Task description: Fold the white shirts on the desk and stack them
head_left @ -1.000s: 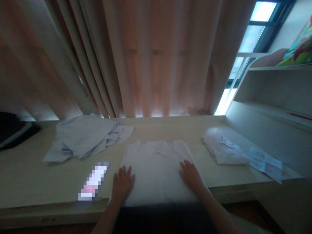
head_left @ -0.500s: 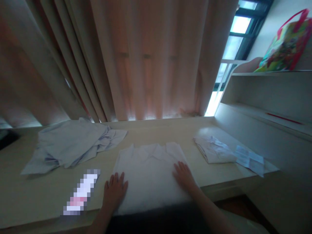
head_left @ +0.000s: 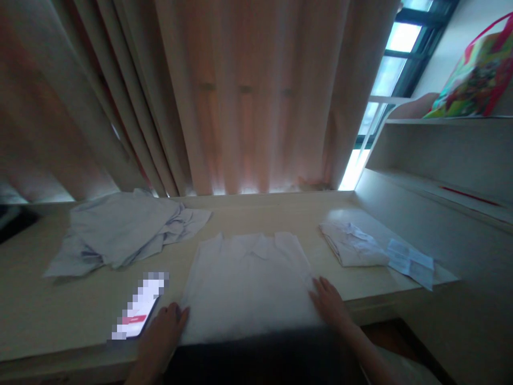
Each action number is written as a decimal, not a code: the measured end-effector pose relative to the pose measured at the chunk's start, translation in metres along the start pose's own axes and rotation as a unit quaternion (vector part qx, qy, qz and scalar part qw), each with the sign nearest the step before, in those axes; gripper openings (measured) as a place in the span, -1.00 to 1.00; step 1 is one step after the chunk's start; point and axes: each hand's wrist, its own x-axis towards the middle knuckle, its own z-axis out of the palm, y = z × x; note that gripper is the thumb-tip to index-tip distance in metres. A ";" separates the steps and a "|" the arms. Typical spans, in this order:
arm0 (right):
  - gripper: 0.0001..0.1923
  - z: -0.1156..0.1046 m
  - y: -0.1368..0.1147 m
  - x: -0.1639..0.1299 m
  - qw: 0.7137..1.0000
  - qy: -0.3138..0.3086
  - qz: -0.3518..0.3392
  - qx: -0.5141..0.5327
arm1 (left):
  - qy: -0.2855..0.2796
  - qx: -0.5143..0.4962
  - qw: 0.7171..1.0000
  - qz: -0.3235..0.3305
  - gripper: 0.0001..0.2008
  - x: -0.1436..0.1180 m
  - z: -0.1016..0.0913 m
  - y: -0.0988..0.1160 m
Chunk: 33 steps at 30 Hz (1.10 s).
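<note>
A white collared shirt [head_left: 248, 283] lies flat on the pale desk [head_left: 68, 310] in front of me, its lower part hanging over the front edge. My left hand [head_left: 162, 334] rests at the shirt's lower left corner, fingers spread, close to a phone [head_left: 138, 313]. My right hand [head_left: 331, 302] presses the shirt's lower right edge, palm down. Neither hand grips anything.
A crumpled light blue garment [head_left: 120, 230] lies at the desk's left. A folded white garment [head_left: 352, 246] and a paper sheet [head_left: 411, 262] sit at the right. Curtains [head_left: 240, 96] hang behind. A shelf unit [head_left: 441, 155] with a colourful bag [head_left: 476, 75] stands right.
Both hands slid outward and toward me along the shirt, from its middle to its lower corners. The camera view shifted slightly.
</note>
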 end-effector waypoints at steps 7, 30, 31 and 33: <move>-0.47 -0.002 -0.002 -0.002 1.000 -0.021 -0.001 0.010 | -0.011 -0.095 0.995 -0.035 -0.62 -0.004 -0.001 0.005; -0.67 -0.033 -0.007 -0.003 0.969 -0.002 0.087 0.231 | -0.002 -0.161 0.986 -0.036 -0.61 0.007 -0.003 -0.004; -0.65 -0.033 -0.011 -0.003 0.969 -0.005 0.084 0.234 | -0.001 -0.159 0.987 -0.033 -0.61 0.006 -0.003 -0.002; -0.62 -0.035 -0.019 -0.003 0.968 -0.013 0.074 0.241 | -0.005 -0.163 0.986 -0.031 -0.62 0.004 -0.003 0.003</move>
